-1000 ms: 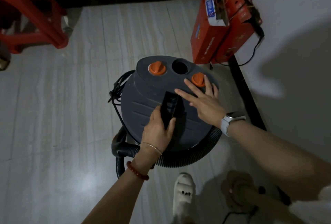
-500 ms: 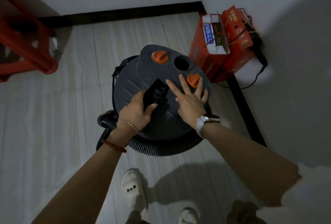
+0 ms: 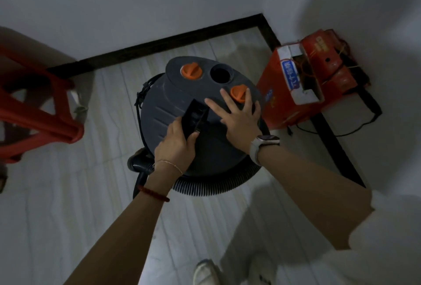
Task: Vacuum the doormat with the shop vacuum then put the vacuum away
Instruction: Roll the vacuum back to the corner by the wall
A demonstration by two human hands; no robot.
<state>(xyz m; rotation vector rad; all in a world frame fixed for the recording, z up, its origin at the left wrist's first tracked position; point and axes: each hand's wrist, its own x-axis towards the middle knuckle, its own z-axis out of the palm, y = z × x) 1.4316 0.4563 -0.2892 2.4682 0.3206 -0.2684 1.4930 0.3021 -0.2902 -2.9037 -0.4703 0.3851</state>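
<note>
Left hand [image 3: 176, 142]: curled round the black carry handle [image 3: 194, 117].
Right hand [image 3: 239, 111]: fingers spread flat on the shop vacuum [image 3: 173, 123] lid.
Hose [image 3: 211, 185]: wrapped round the drum.
Vacuum place: floor corner, beside red cartons [image 3: 303, 79].
Progress: likely final stowing; doormat unseen.

vacuum [image 3: 182, 120]: stands on the floor [image 3: 57, 205] near the room corner, between the stool and the boxes.
handle [image 3: 193, 118]: on top of the vacuum lid, at its middle.
left hand [image 3: 176, 145]: on the near end of the handle.
right hand [image 3: 239, 116]: flat on the lid, right of the handle, fingers beside a knob [image 3: 238, 93].
hose [image 3: 211, 185]: curled round the vacuum's near side.
stool [image 3: 38, 111]: left of the vacuum.
boxes [image 3: 303, 79]: right of the vacuum, against the wall.
</note>
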